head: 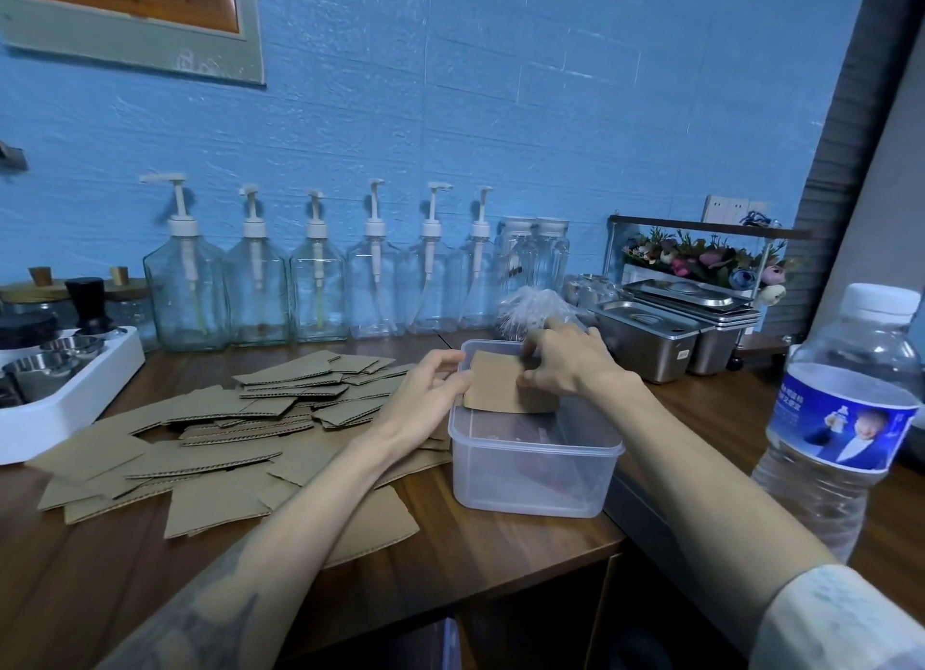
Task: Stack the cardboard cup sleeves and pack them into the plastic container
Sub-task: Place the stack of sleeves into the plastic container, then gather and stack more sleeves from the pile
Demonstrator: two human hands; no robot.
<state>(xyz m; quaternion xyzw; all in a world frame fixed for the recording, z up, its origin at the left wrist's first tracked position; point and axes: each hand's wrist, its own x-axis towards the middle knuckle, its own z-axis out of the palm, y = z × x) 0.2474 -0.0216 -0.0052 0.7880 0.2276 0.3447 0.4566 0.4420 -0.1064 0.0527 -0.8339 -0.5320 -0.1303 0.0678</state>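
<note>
**Sleeve stack held over container at the counter's right corner**

The wooden countertop carries all items noted. A loose spread of flattened cardboard cup sleeves covers its left and middle portion, overlapping in no order, reaching toward the front edge. Along the back edge stands a row of clear pump bottles, six counted, apparently empty. A white tray with metal cups sits at the left edge. Lidded steel pans sit on the adjoining surface to the right, with a plastic water bottle nearest the camera there.

The translucent plastic container, lid off, stands at the countertop's front right corner, touching the edge of the sleeve spread. A small stack of sleeves is held above its back half, partly below the rim line; whether it touches the inside cannot be told.

The left hand pinches the stack's left edge with fingers curled. The right hand grips the stack's right end, thumb in front and fingers bent over the top.
</note>
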